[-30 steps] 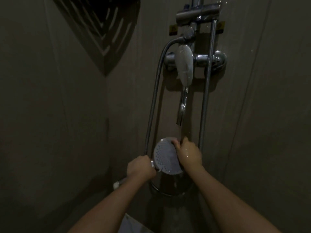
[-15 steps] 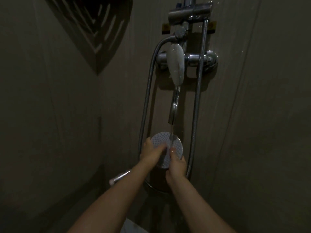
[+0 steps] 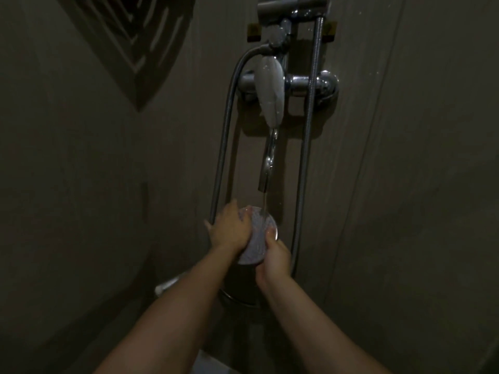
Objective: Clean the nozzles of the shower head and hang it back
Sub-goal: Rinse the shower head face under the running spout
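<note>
The round shower head (image 3: 258, 236) faces me, nozzle face up, under a thin stream of water from the tap spout (image 3: 267, 168). My left hand (image 3: 229, 230) lies flat over the left part of the nozzle face, fingers spread. My right hand (image 3: 274, 259) grips the head's lower right edge, thumb on the face. The metal hose (image 3: 221, 147) loops from the head up to the mixer (image 3: 291, 85). The handle is hidden behind my hands.
A chrome holder bracket (image 3: 293, 6) sits at the top of the wall, with a second hose (image 3: 307, 130) hanging at the right. A white lever (image 3: 271, 90) covers the mixer. A dark bucket rim (image 3: 237, 298) stands below my hands. Tiled walls close in left and right.
My left hand left the handle and moved up onto the nozzle face. My right hand shifted from the top of the head down to its lower right edge.
</note>
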`<action>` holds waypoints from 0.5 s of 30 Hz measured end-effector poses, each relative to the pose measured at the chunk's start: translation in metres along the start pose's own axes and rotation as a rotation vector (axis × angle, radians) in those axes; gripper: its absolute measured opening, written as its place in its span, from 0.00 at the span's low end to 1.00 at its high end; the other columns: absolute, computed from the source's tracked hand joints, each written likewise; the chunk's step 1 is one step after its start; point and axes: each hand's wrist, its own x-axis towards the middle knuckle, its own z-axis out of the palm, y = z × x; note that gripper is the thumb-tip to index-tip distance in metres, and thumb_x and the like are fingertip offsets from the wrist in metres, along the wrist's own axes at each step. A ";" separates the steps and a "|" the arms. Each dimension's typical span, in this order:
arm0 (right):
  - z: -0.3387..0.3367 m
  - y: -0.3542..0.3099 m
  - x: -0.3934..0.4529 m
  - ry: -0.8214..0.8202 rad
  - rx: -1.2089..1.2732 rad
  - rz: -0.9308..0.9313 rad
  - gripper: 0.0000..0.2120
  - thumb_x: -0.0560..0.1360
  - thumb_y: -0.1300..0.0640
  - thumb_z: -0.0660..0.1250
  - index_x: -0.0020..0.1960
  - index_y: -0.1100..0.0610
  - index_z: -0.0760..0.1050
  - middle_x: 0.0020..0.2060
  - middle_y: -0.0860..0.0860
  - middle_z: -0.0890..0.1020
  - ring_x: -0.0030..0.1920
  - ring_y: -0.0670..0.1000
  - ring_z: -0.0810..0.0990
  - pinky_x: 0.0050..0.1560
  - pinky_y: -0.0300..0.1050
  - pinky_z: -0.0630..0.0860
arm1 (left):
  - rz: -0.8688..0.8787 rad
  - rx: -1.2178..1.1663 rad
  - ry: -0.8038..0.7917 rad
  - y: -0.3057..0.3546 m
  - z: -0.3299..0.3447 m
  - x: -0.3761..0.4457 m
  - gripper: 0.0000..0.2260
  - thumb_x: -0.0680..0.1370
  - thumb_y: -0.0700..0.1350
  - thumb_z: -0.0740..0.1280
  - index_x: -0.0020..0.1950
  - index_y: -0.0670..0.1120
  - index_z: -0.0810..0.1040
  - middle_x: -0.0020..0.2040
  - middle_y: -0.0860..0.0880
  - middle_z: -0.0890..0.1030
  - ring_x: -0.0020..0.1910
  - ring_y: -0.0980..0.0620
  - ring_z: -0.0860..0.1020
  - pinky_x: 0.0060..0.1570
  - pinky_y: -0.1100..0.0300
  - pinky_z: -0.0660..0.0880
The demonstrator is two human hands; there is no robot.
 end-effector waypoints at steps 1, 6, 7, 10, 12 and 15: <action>0.004 0.002 -0.002 0.017 0.004 -0.008 0.17 0.78 0.52 0.60 0.63 0.58 0.73 0.55 0.58 0.81 0.54 0.56 0.80 0.58 0.53 0.76 | -0.032 -0.023 0.028 0.001 -0.004 0.001 0.22 0.80 0.57 0.50 0.66 0.45 0.69 0.67 0.42 0.73 0.65 0.43 0.72 0.65 0.45 0.66; 0.009 -0.008 0.002 0.096 0.112 -0.050 0.16 0.79 0.53 0.60 0.63 0.58 0.73 0.53 0.56 0.81 0.50 0.52 0.80 0.50 0.48 0.78 | 0.261 0.209 0.012 0.009 0.003 -0.025 0.27 0.81 0.55 0.50 0.76 0.43 0.52 0.77 0.44 0.54 0.76 0.44 0.55 0.73 0.47 0.57; 0.007 -0.008 0.003 0.103 0.111 -0.027 0.16 0.79 0.53 0.60 0.63 0.58 0.73 0.54 0.57 0.81 0.52 0.54 0.80 0.55 0.51 0.77 | 0.351 0.259 -0.076 0.008 0.004 -0.029 0.28 0.81 0.55 0.48 0.78 0.45 0.46 0.79 0.47 0.47 0.78 0.46 0.46 0.75 0.45 0.49; 0.000 -0.007 0.005 0.048 0.144 0.056 0.17 0.79 0.50 0.58 0.64 0.56 0.72 0.58 0.58 0.79 0.58 0.57 0.78 0.64 0.57 0.72 | 0.474 0.322 -0.199 -0.006 0.000 -0.027 0.30 0.80 0.60 0.48 0.77 0.51 0.39 0.78 0.52 0.40 0.77 0.51 0.38 0.75 0.43 0.44; 0.001 -0.009 0.003 -0.007 0.097 0.044 0.17 0.79 0.50 0.58 0.63 0.56 0.73 0.57 0.58 0.80 0.57 0.56 0.79 0.62 0.55 0.73 | 0.349 0.172 -0.166 -0.018 0.001 -0.025 0.35 0.77 0.64 0.53 0.77 0.55 0.39 0.78 0.53 0.40 0.77 0.46 0.44 0.73 0.41 0.54; 0.003 -0.014 0.000 0.001 0.006 -0.022 0.16 0.79 0.51 0.58 0.62 0.58 0.73 0.55 0.57 0.80 0.52 0.54 0.80 0.53 0.50 0.76 | -0.015 -0.218 -0.142 -0.020 -0.001 -0.026 0.38 0.72 0.66 0.63 0.75 0.51 0.51 0.74 0.45 0.62 0.66 0.45 0.70 0.60 0.47 0.73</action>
